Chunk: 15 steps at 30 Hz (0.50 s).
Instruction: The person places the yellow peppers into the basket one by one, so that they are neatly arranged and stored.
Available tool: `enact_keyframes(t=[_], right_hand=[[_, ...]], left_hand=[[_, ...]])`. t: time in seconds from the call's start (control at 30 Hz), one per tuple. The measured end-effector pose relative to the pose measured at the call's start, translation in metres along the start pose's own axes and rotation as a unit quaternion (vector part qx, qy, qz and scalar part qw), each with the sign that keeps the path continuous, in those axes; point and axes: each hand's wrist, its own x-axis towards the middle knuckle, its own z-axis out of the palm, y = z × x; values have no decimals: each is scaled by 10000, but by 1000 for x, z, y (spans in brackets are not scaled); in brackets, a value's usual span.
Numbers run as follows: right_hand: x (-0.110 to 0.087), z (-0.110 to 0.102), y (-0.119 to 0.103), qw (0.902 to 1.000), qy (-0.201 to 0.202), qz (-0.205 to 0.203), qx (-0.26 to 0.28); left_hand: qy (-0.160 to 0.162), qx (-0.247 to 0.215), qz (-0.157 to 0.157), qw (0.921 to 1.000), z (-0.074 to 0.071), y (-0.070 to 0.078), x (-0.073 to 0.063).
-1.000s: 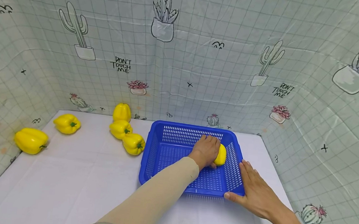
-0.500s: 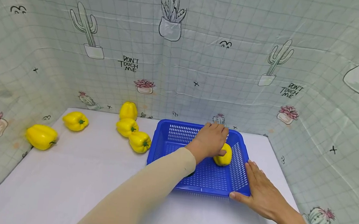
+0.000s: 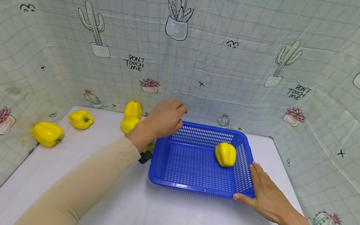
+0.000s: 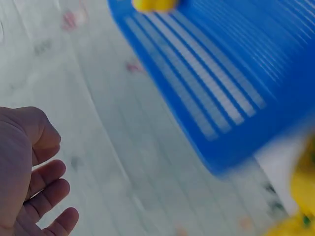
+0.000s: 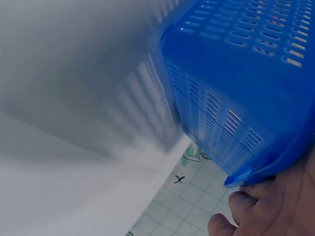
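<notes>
A blue plastic basket (image 3: 193,185) with slotted walls stands on the white table. One yellow bell pepper (image 3: 226,154) lies inside it, towards the right wall. My left hand (image 3: 163,120) hovers over the basket's back left corner, its fingers loosely bent around nothing. Under and behind that hand, several yellow peppers, among them an upright one (image 3: 133,110), are partly covered. At the front right corner my right hand (image 3: 270,195) rests against the basket, fingers straight along the side rim and thumb at the front rim. The right wrist view shows its fingertips touching the rim's edge.
Further left on the table lie a yellow pepper (image 3: 81,119) and a larger yellow pepper (image 3: 47,134). A grid-patterned cloth (image 3: 204,57) with plant drawings rises behind and at both sides. Black camera mounts sit at both wrists.
My left hand has let go of the yellow pepper in the basket, lifted, and moved left to the basket's back left corner. The right hand keeps its place on the basket. The head view has shifted slightly.
</notes>
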Motion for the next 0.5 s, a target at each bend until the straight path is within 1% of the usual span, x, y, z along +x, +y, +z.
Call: enact_keyframes(t=[0.1, 0.17, 0.23, 0.3, 0.37, 0.43, 0.5], right_hand=[[-1, 1, 1, 10000, 35, -20, -11], [-2, 2, 1, 10000, 60, -42, -16], [-2, 2, 1, 10000, 74, -57, -20], [-2, 2, 1, 10000, 69, -53, -9], [-1, 2, 1, 10000, 70, -50, -5], [-1, 2, 1, 10000, 63, -47, -1], [0, 2, 1, 10000, 61, -51, 3]], left_hand=[[-189, 87, -426, 9989, 4, -27, -25], [-440, 114, -696, 9965, 11, -42, -41], [-719, 157, -854, 9936, 18, -54, -54], [-1043, 211, -904, 9902, 26, -63, -66], [-1372, 265, -863, 9864, 34, -70, -75], [-1599, 307, -763, 9837, 43, -74, -82], [-1738, 301, -682, 9820, 50, -77, -87]])
